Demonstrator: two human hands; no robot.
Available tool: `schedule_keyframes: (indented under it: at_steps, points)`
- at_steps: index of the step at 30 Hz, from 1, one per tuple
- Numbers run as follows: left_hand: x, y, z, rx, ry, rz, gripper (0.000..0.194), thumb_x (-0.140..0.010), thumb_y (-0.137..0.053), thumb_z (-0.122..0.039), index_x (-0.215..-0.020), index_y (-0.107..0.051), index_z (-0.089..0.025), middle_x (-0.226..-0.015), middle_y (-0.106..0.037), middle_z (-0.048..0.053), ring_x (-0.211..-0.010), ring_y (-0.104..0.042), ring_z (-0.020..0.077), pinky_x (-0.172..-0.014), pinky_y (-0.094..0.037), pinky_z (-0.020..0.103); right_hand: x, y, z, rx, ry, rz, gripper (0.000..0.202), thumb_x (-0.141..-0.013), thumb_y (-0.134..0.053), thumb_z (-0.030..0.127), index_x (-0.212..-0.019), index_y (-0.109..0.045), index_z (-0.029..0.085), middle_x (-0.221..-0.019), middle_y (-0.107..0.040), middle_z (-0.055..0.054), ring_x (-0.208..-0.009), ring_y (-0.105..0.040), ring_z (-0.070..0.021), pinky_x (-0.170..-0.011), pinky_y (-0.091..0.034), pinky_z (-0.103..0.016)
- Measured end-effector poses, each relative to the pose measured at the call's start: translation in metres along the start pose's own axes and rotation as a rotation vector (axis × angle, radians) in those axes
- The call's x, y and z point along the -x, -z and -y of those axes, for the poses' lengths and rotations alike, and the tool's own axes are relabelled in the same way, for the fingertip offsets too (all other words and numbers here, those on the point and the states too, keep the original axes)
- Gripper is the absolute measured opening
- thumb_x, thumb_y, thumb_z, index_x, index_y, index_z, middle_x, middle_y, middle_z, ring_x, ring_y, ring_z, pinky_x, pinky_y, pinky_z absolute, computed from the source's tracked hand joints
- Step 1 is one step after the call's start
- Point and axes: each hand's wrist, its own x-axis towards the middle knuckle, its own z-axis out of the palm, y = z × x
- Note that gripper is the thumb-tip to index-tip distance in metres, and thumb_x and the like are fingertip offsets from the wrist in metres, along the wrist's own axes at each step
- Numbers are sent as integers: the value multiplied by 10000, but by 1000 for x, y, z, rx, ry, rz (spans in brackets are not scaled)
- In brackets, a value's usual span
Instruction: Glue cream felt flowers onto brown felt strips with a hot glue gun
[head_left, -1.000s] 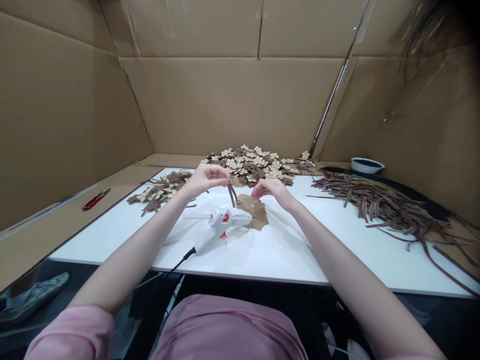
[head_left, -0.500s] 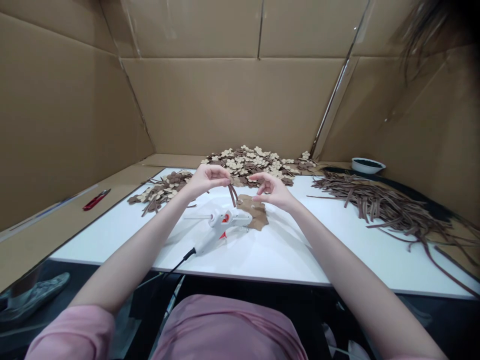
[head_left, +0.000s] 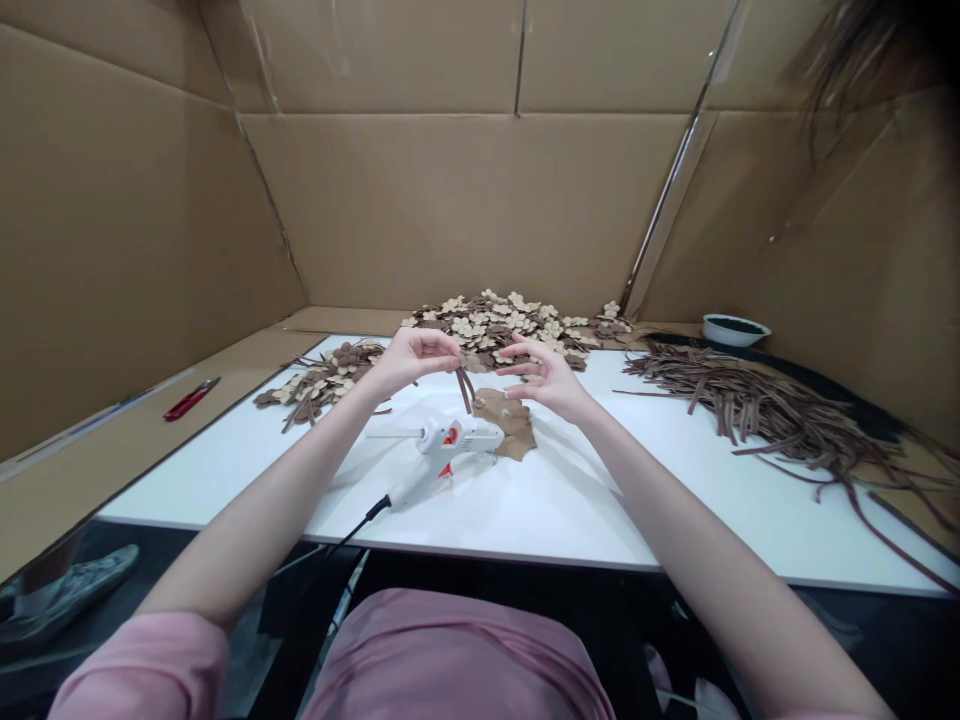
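Pinched in my left hand (head_left: 421, 358) are brown strips (head_left: 466, 388), whose ends hang down from the fingertips; whatever they join to is hidden by the fingers. My right hand (head_left: 546, 380) is open to the right of them, fingers spread and apart from the strips. Below both hands lies a brown irregular flat piece (head_left: 512, 428) on the white board. In front of it a white glue gun (head_left: 442, 455) with an orange trigger rests on its stand, nozzle toward the brown piece. Beyond the hands is a heap of beige and brown flower cutouts (head_left: 517, 325).
A smaller pile of flowers and strips (head_left: 322, 385) lies on the left, and a pile of long brown strips (head_left: 757, 410) on the right. A white bowl (head_left: 735, 330) stands at the back right. A red cutter (head_left: 192, 399) lies at the left. Cardboard walls (head_left: 465, 210) surround the board.
The fingers of my right hand have opened wider and drawn slightly up. My left hand and the strips stay where they were.
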Motion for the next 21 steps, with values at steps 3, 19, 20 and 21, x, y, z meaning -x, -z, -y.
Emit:
schedule_keyframes:
  at_steps: [3,19,20,21]
  points:
    - [0,0,0,-15,-7,5,194,-707,-758,-276,-784,-703,-107,-732,-665,54,-648,-587,116,-620,-477,223,0,1,-1,-18,-4,30,535,-577,-818,190,-1079,-644,252,-1622,-70,-71,-1119,-633,-299,-814,-591,-400]
    - [1,1,-1,-18,-13,5,223,-704,-758,-304,-788,-705,-104,-730,-672,61,-655,-599,124,-624,-487,228,-1,2,-3,151,13,-5,364,-704,-749,284,-1034,-642,175,-738,-722,-44,-762,-712,-216,-752,-559,-365]
    - [0,1,-1,-19,-14,5,218,-706,-757,-299,-789,-705,-105,-731,-672,60,-657,-599,123,-624,-486,227,-1,2,-4,143,8,10,339,-725,-725,268,-1041,-639,179,-768,-731,-51,-797,-717,-219,-766,-556,-362]
    - [0,1,-1,-21,-14,4,213,-707,-757,-296,-789,-706,-106,-730,-672,59,-656,-599,123,-623,-485,226,-1,2,-5,137,3,27,316,-747,-694,248,-1050,-635,183,-797,-738,-56,-832,-719,-219,-785,-551,-362]
